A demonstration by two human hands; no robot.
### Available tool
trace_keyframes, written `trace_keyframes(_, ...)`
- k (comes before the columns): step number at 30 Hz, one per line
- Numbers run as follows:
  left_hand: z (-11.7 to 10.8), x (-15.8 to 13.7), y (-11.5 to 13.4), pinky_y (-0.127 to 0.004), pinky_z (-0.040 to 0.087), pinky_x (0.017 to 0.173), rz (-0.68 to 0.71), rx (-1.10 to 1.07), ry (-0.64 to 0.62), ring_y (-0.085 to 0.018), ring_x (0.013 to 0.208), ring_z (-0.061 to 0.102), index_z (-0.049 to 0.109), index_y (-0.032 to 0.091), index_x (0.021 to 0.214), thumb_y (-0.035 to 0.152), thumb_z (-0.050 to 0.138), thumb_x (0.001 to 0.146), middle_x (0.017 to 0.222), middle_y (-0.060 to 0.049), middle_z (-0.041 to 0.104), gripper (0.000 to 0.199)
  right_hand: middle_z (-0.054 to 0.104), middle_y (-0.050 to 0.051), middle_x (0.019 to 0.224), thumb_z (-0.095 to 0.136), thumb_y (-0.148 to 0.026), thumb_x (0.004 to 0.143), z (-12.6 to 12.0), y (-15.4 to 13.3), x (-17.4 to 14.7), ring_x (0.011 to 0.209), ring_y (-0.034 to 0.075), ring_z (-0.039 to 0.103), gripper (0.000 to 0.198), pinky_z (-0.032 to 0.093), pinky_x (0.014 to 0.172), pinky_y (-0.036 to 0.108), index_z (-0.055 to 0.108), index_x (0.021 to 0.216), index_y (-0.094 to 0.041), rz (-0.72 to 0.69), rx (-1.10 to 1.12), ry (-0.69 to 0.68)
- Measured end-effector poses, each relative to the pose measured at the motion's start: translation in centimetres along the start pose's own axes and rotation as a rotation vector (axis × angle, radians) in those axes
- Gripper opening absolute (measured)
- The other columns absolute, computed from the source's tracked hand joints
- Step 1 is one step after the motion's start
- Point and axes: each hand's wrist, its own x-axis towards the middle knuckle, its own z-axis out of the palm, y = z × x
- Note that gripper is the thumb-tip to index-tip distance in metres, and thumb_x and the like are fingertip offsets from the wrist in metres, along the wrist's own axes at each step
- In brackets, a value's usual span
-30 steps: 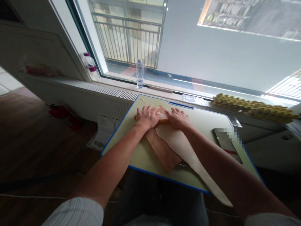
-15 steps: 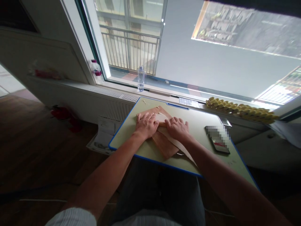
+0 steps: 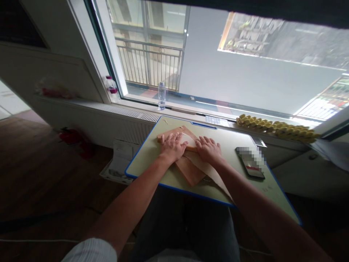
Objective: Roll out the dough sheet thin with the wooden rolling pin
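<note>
Showing pale sheet [image 3: 188, 139], btwn L hand [image 3: 171, 147], R hand [image 3: 209, 150], both palms-down

We look from one camera worn on the head, facing forward and down, with our left hand [image 3: 172, 146] and right hand [image 3: 209, 149] near mid-view, the window [image 3: 245, 85] farther off at twelve o'clock and our legs [image 3: 163, 222] close at six.

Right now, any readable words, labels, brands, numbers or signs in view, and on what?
None readable.
Purple-capped bottle: label too small, blurred.
Phone: partly pixelated; nothing legible.
White card on the windowsill: pattern too blurred to read.
Tabletop marks: faint, illegible.
Red fire extinguisher: too dark to read.
Brown sheet, pale sheet: no text visible.
</note>
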Motion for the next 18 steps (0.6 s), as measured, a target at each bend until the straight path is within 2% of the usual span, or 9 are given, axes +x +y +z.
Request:
trace_keyframes(2, 0.5, 0.9, 0.2, -0.065, 0.019, 0.13, -0.012, 0.028, -0.016, -0.035, 0.154, 0.043, 0.047, 0.027, 0.162, 0.058, 0.035, 0.105, 0.166, -0.009, 0.05, 0.066, 0.043, 0.008, 0.169, 0.019, -0.047, 0.113, 0.3, 0.2, 0.4, 0.15, 0.034, 0.041, 0.056, 0.04, 0.116, 0.06, 0.053, 0.156, -0.031, -0.056, -0.033, 0.023)
trace_keyframes(4, 0.7, 1.7, 0.3, -0.063, 0.022, 0.129, -0.009, 0.05, -0.004, -0.035, 0.154, 0.042, 0.048, 0.028, 0.162, 0.057, 0.034, 0.106, 0.168, -0.009, 0.048, 0.065, 0.044, 0.008, 0.169, 0.02, -0.046, 0.113, 0.6, 0.3, 0.9, 0.148, 0.035, 0.043, 0.055, 0.042, 0.114, 0.06, 0.057, 0.152, -0.033, -0.094, -0.047, 0.043)
trace_keyframes(10, 0.9, 4.1, 0.5, -0.059, 0.032, 0.122, 0.024, 0.071, 0.026, -0.033, 0.146, 0.049, 0.054, 0.027, 0.156, 0.048, 0.036, 0.105, 0.161, -0.009, 0.056, 0.058, 0.051, 0.012, 0.163, 0.023, -0.057, 0.112, 1.1, 0.8, 3.2, 0.144, 0.036, 0.048, 0.062, 0.037, 0.118, 0.059, 0.051, 0.158, -0.026, 0.047, 0.124, 0.06)
trace_keyframes(14, 1.1, 5.8, 0.8, -0.061, 0.032, 0.121, 0.001, 0.092, -0.024, -0.033, 0.143, 0.051, 0.056, 0.028, 0.154, 0.048, 0.034, 0.105, 0.16, -0.009, 0.058, 0.058, 0.054, 0.012, 0.161, 0.025, -0.053, 0.112, 1.0, 1.1, 4.4, 0.143, 0.035, 0.049, 0.059, 0.039, 0.116, 0.058, 0.053, 0.156, -0.026, 0.058, 0.158, 0.033)
trace_keyframes(18, 1.3, 7.4, 0.8, -0.06, 0.031, 0.122, -0.016, 0.114, -0.092, -0.032, 0.146, 0.048, 0.054, 0.032, 0.155, 0.05, 0.032, 0.105, 0.165, -0.006, 0.052, 0.058, 0.053, 0.012, 0.161, 0.025, -0.051, 0.112, 0.7, 1.5, 5.3, 0.142, 0.035, 0.049, 0.057, 0.04, 0.115, 0.055, 0.054, 0.155, -0.029, 0.017, 0.118, -0.008)
